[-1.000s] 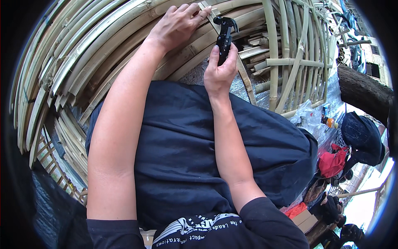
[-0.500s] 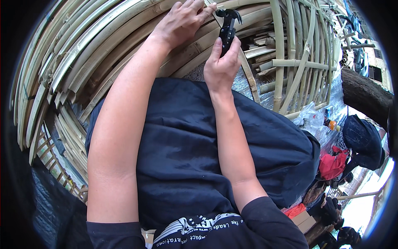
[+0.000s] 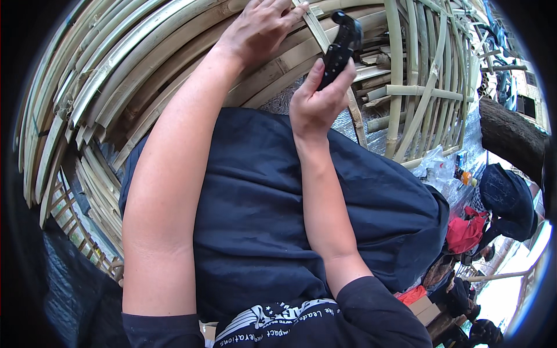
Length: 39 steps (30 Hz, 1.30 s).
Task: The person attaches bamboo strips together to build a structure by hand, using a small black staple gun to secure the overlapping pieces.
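My right hand is closed round the black handle of a small multi-tool hammer, a claw hammer with a folding-style grip. The hammer tilts up to the right, and its head is smeared by motion. At the top edge my left hand is bent, with its fingers closed at the upper end of a narrow split bamboo strip. Whether a small piece is also between these fingertips I cannot tell. The strip slants down across long curved bamboo slats, passing behind the hammer and my right hand.
Dark blue cloth covers my lap. An upright bamboo lattice stands at the right, with a thick log beyond. A clear plastic bag, a red bag and a dark bag lie to the right.
My right hand has lifted the hammer to the right, away from the strip, and its head has turned. The left hand stays at the strip's upper end, shifted slightly right in view.
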Each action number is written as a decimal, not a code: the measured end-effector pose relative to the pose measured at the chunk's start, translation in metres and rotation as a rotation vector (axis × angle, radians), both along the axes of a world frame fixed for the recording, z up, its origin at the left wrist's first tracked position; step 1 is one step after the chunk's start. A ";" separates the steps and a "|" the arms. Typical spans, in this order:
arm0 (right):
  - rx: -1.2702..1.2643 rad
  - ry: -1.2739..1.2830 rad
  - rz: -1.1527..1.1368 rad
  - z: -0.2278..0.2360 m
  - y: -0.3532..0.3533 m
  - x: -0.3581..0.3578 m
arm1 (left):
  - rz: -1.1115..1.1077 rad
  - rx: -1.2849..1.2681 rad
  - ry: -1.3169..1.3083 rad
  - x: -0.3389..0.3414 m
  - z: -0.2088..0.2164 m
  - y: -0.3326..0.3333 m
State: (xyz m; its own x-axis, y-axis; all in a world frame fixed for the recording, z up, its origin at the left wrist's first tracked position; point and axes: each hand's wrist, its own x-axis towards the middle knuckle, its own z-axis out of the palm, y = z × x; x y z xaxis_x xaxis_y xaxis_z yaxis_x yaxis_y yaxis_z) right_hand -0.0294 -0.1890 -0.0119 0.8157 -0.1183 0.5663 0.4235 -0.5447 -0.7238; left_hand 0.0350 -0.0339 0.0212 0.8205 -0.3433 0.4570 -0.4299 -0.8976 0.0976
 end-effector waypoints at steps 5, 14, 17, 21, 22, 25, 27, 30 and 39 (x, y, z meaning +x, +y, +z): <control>-0.151 0.048 0.067 0.003 0.004 0.010 | -0.035 -0.069 -0.064 -0.003 -0.003 0.000; -0.025 0.004 0.012 0.007 0.003 0.004 | -0.028 -0.043 -0.101 0.000 -0.007 0.002; -0.157 0.093 0.035 0.013 -0.001 0.006 | -0.035 -0.048 -0.061 0.003 -0.006 0.000; 0.033 0.011 -0.030 0.006 0.004 -0.003 | 0.008 -0.032 -0.050 0.003 -0.013 0.003; 0.041 -0.068 -0.102 0.002 0.007 0.003 | 0.009 -0.047 -0.058 0.007 -0.012 0.003; -0.160 0.043 0.083 0.003 -0.002 0.014 | -0.001 -0.079 -0.101 0.005 -0.018 -0.002; 0.041 0.024 -0.007 0.010 0.003 -0.001 | -0.015 -0.106 -0.045 0.001 -0.017 0.002; -0.052 0.080 0.008 0.011 0.001 0.009 | -0.005 -0.070 -0.087 0.008 -0.018 0.001; -0.018 0.121 0.036 0.016 0.004 0.004 | -0.005 -0.061 -0.168 0.005 -0.019 0.002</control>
State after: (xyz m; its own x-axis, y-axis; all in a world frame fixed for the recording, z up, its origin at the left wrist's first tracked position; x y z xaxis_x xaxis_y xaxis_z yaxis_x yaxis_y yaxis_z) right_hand -0.0250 -0.1851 0.0044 0.8818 -0.0787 0.4650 0.3530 -0.5437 -0.7614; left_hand 0.0396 -0.0319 0.0024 0.7294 -0.3142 0.6077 -0.4488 -0.8902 0.0784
